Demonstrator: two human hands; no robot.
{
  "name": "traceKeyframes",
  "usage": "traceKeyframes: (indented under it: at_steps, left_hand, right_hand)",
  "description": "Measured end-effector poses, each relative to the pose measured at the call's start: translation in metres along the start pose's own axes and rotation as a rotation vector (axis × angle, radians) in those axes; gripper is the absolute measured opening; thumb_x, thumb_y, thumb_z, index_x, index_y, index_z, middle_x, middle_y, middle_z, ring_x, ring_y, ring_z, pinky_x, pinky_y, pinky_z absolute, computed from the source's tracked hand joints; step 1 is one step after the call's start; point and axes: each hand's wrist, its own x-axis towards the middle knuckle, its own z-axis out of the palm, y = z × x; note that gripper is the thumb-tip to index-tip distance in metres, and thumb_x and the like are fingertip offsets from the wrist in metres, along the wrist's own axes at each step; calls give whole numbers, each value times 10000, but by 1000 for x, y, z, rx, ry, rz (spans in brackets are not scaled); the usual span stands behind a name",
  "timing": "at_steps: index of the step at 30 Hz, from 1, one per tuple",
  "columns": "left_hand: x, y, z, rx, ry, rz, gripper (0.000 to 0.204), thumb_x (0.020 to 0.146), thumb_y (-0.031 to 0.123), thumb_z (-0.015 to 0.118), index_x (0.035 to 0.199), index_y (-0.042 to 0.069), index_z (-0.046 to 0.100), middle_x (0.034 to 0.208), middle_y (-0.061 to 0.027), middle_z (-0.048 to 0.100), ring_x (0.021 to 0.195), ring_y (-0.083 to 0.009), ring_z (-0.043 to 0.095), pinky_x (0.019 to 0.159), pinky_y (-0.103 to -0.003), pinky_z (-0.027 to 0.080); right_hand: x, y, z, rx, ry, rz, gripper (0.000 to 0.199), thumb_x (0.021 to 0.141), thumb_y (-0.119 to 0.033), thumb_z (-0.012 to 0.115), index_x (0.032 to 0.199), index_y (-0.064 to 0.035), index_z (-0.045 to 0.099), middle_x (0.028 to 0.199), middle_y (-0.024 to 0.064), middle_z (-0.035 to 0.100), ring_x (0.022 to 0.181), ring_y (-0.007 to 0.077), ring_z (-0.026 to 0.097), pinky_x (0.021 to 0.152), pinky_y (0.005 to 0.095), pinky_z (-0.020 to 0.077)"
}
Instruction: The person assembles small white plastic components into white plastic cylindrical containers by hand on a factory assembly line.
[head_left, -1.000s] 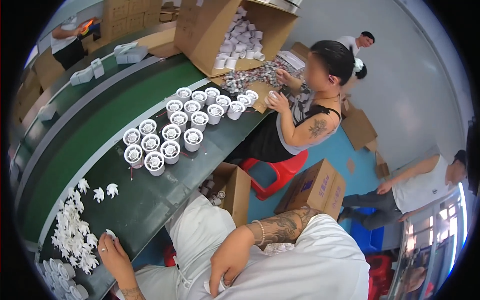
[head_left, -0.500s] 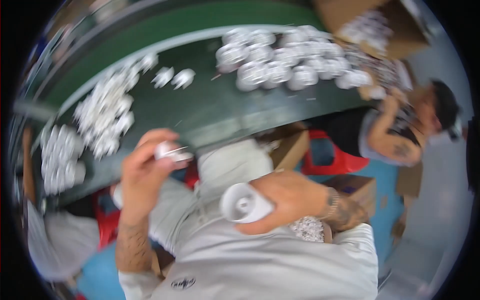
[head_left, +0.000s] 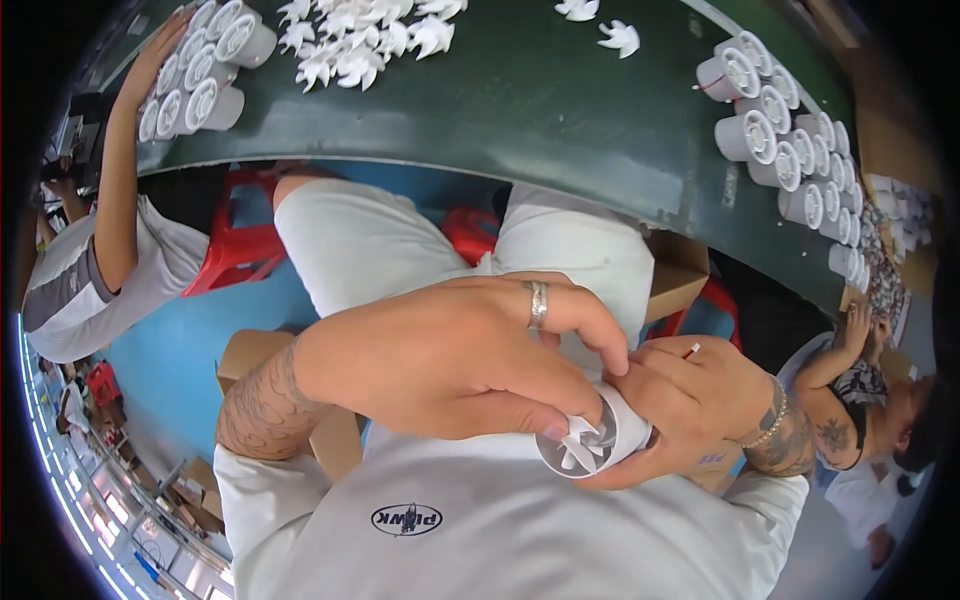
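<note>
My right hand [head_left: 685,405] is wrapped round a white plastic cup-shaped housing [head_left: 630,425], its opening tilted toward my body. A white fan impeller [head_left: 580,446] with curved blades sits at the cup's mouth, partly inside it. My left hand [head_left: 440,355], wearing a ring, reaches across with thumb and forefinger closed on the impeller at the rim. A short wire end with a white tip [head_left: 691,350] pokes out between my right fingers. The cup's inner parts are mostly hidden by the blades and fingers.
On the green worktable [head_left: 520,120] lie piled impellers [head_left: 360,45] and a loose impeller [head_left: 620,39]. White cups stand grouped at left [head_left: 215,105] and right [head_left: 750,137]. Co-workers sit on both sides, one with an arm [head_left: 118,190] at the left cups. A cardboard box [head_left: 675,275] is below the table.
My left hand has brought the impeller rightward and down to the cup's mouth. The cup in my right hand has shifted right. The whole view has turned.
</note>
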Motion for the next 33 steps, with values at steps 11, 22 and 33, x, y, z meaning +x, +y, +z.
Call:
traceKeyframes:
  at_steps: [11,22,33]
  left_hand:
    - [-17,-13,11,69,33,103,99,806,37,715,905,49,717,1136,-133,614,831,-266,625,719,-336,523]
    - [-28,-20,21,-125,58,5,97,813,28,718,908,41,703,1071,-127,619,805,-220,644,710,-295,558]
    - [-29,-25,40,-204,55,-211,196,759,37,760,782,35,565,962,-69,625,682,-212,597,577,-332,471]
  right_hand:
    - [3,-1,13,119,-46,-22,501,704,-473,781,808,-8,628,719,46,558,548,159,552,460,237,423]
    - [2,-7,19,262,-80,38,453,634,-416,819,796,-25,655,687,81,571,527,197,562,439,254,443]
    - [-9,-8,28,352,-261,-74,409,662,-381,811,847,-42,675,724,73,589,512,175,568,427,235,443]
